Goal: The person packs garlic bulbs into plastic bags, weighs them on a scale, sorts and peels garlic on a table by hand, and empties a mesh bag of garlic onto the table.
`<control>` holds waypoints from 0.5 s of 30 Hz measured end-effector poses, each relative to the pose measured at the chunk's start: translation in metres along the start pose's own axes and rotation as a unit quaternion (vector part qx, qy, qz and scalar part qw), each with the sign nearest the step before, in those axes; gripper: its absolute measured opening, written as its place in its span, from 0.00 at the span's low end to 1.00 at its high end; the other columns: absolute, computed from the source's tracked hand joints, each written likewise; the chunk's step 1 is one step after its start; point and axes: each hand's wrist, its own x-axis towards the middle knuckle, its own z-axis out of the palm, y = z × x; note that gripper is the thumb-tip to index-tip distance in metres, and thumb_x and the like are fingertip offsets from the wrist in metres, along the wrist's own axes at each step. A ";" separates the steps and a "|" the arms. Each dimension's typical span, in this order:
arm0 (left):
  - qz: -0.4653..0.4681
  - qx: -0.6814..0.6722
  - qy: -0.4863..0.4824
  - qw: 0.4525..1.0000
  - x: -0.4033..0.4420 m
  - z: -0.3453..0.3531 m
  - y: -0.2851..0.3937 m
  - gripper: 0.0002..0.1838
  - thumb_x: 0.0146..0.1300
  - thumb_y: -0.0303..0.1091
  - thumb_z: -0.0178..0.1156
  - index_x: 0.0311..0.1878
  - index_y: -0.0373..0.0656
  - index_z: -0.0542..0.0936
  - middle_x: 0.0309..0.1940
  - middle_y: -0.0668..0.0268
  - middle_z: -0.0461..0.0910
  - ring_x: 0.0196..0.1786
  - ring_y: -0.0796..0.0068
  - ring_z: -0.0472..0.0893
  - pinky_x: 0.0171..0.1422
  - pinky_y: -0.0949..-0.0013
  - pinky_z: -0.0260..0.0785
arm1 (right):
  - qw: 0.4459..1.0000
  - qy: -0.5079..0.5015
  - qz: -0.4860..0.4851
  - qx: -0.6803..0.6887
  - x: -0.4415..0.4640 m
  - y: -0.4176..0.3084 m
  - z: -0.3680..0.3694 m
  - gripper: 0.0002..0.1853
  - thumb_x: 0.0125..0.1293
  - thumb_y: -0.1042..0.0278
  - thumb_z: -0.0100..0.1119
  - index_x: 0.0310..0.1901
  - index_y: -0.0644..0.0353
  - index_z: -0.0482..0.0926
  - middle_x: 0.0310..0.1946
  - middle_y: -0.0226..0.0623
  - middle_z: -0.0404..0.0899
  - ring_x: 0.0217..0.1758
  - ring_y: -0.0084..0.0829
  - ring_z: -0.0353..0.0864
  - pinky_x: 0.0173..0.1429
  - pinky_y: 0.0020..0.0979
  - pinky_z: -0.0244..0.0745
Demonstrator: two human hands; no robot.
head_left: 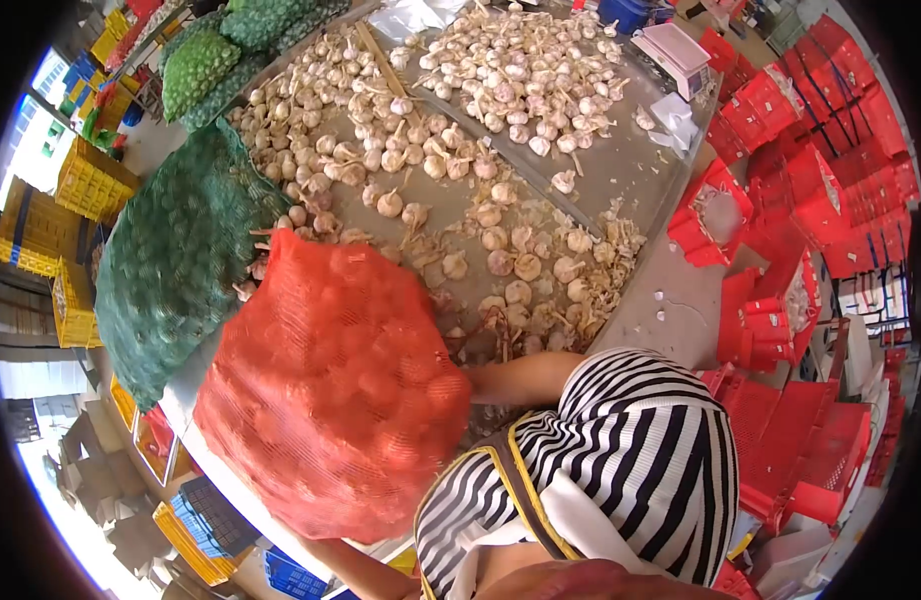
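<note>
A full red mesh bag of garlic (331, 390), bulging with bulbs, fills the space in front of me at the near table edge, between my arms. On its right side my right hand (471, 386) holds the bag, with the fingers hidden behind the netting. Along its lower edge my left hand (326, 548) supports the bag, mostly covered by it. Left of the red bag leans a full green mesh bag (176, 265). Beyond the bags, loose garlic bulbs (391, 160) lie spread over the grey table (366, 215).
A wooden strip (383, 60) and a metal ridge (541, 175) divide the table. Another garlic heap (526, 75) lies at the back, near a scale (673, 55). Red crates (766, 105) stand on the right, yellow crates (96, 180) on the left, green mesh bags (196, 75) behind.
</note>
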 end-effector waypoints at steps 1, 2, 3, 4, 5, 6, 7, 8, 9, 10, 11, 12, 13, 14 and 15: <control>0.028 0.024 -0.013 0.999 0.001 0.008 0.016 0.31 0.65 0.48 0.52 0.66 0.39 0.65 0.63 0.54 0.67 0.64 0.58 0.68 0.65 0.57 0.63 | 1.000 -0.004 0.001 0.002 -0.002 -0.002 0.000 0.38 0.64 0.39 0.53 0.70 0.49 0.57 0.70 0.35 0.57 0.72 0.39 0.57 0.75 0.45 0.50; 0.063 0.051 -0.036 0.996 0.002 0.017 0.035 0.31 0.65 0.48 0.52 0.66 0.38 0.65 0.63 0.54 0.67 0.64 0.58 0.68 0.65 0.57 0.62 | 1.000 -0.006 0.003 0.006 -0.004 -0.003 0.001 0.38 0.64 0.39 0.53 0.70 0.49 0.57 0.70 0.35 0.57 0.72 0.39 0.57 0.75 0.45 0.50; 0.093 0.082 -0.055 0.991 0.002 0.025 0.055 0.31 0.65 0.48 0.52 0.66 0.38 0.65 0.63 0.54 0.67 0.64 0.58 0.68 0.65 0.57 0.62 | 1.000 -0.008 0.005 0.009 -0.007 -0.005 0.000 0.38 0.64 0.39 0.53 0.70 0.49 0.57 0.70 0.35 0.57 0.72 0.39 0.57 0.75 0.45 0.50; 0.128 0.111 -0.076 0.983 -0.002 0.036 0.075 0.32 0.65 0.48 0.52 0.66 0.38 0.65 0.63 0.54 0.66 0.64 0.58 0.68 0.65 0.57 0.62 | 1.000 -0.012 0.006 0.012 -0.011 -0.007 0.001 0.38 0.64 0.39 0.53 0.70 0.49 0.57 0.70 0.35 0.57 0.72 0.39 0.57 0.75 0.45 0.50; 0.169 0.141 -0.102 0.970 -0.006 0.048 0.097 0.32 0.64 0.48 0.53 0.66 0.38 0.65 0.63 0.53 0.66 0.64 0.57 0.68 0.65 0.57 0.62 | 1.000 -0.017 0.004 0.017 -0.016 -0.011 0.001 0.38 0.64 0.39 0.54 0.70 0.49 0.57 0.70 0.35 0.57 0.72 0.39 0.57 0.75 0.45 0.50; 0.215 0.175 -0.135 0.951 -0.012 0.061 0.118 0.32 0.64 0.48 0.53 0.66 0.38 0.65 0.63 0.53 0.66 0.64 0.57 0.67 0.65 0.57 0.62 | 1.000 -0.024 0.003 0.019 -0.019 -0.012 0.001 0.39 0.63 0.39 0.54 0.70 0.50 0.57 0.70 0.35 0.57 0.72 0.39 0.57 0.75 0.45 0.50; 0.290 0.215 -0.178 0.915 -0.019 0.074 0.139 0.32 0.64 0.48 0.53 0.66 0.37 0.65 0.63 0.53 0.66 0.64 0.57 0.67 0.65 0.56 0.62 | 0.999 -0.031 0.006 0.024 -0.022 -0.012 0.002 0.39 0.63 0.39 0.54 0.70 0.50 0.57 0.70 0.35 0.57 0.72 0.39 0.57 0.75 0.45 0.50; 0.368 0.245 -0.218 0.870 -0.028 0.090 0.161 0.33 0.64 0.48 0.53 0.66 0.37 0.65 0.63 0.53 0.66 0.65 0.57 0.67 0.66 0.56 0.62 | 0.999 -0.039 0.004 0.026 -0.026 -0.016 0.004 0.39 0.63 0.39 0.54 0.70 0.50 0.57 0.70 0.35 0.57 0.72 0.39 0.57 0.75 0.46 0.50; 0.444 0.234 -0.257 0.826 -0.038 0.109 0.182 0.31 0.66 0.47 0.51 0.66 0.37 0.65 0.61 0.50 0.67 0.63 0.56 0.70 0.64 0.58 0.65 | 0.998 -0.046 0.004 0.030 -0.029 -0.016 0.005 0.39 0.63 0.39 0.54 0.70 0.50 0.57 0.70 0.35 0.57 0.72 0.39 0.57 0.75 0.46 0.50; 0.450 0.246 -0.257 0.819 -0.040 0.118 0.193 0.31 0.66 0.47 0.51 0.66 0.37 0.65 0.61 0.50 0.67 0.63 0.56 0.70 0.64 0.58 0.65 | 0.998 -0.054 0.006 0.037 -0.031 -0.014 0.006 0.39 0.63 0.39 0.54 0.70 0.50 0.57 0.70 0.36 0.57 0.72 0.39 0.57 0.75 0.46 0.50; 0.337 0.182 -0.185 0.905 -0.040 0.122 0.206 0.31 0.66 0.47 0.49 0.66 0.35 0.65 0.60 0.50 0.69 0.59 0.57 0.72 0.60 0.59 0.67 | 0.997 -0.065 0.009 0.047 -0.032 -0.008 0.008 0.39 0.63 0.39 0.55 0.70 0.50 0.57 0.70 0.36 0.57 0.72 0.39 0.57 0.75 0.46 0.50; 0.281 0.161 -0.146 0.935 -0.046 0.128 0.221 0.30 0.67 0.47 0.48 0.66 0.35 0.65 0.59 0.50 0.69 0.57 0.57 0.73 0.58 0.60 0.68 | 0.996 -0.074 0.006 0.057 -0.036 -0.006 0.009 0.39 0.63 0.39 0.55 0.70 0.50 0.57 0.70 0.36 0.57 0.72 0.39 0.57 0.75 0.46 0.50; 0.224 0.134 -0.105 0.960 -0.053 0.135 0.236 0.30 0.67 0.47 0.47 0.65 0.34 0.65 0.58 0.50 0.70 0.55 0.58 0.75 0.56 0.60 0.69 | 0.994 -0.085 0.004 0.068 -0.040 -0.006 0.011 0.39 0.62 0.39 0.55 0.70 0.50 0.57 0.70 0.36 0.57 0.72 0.39 0.57 0.75 0.46 0.50; 0.315 0.171 -0.137 0.923 -0.062 0.146 0.253 0.26 0.69 0.44 0.45 0.62 0.34 0.66 0.50 0.56 0.66 0.47 0.63 0.69 0.48 0.63 0.62 | 0.993 -0.092 0.001 0.076 -0.043 -0.005 0.012 0.40 0.62 0.39 0.55 0.70 0.50 0.57 0.70 0.36 0.57 0.72 0.39 0.57 0.75 0.46 0.50; 0.401 0.203 -0.167 0.877 -0.075 0.161 0.272 0.22 0.70 0.42 0.43 0.59 0.34 0.66 0.42 0.61 0.62 0.39 0.69 0.63 0.40 0.67 0.55 | 0.991 -0.101 0.001 0.085 -0.047 -0.005 0.014 0.40 0.62 0.39 0.55 0.70 0.50 0.57 0.70 0.36 0.58 0.73 0.39 0.57 0.75 0.46 0.50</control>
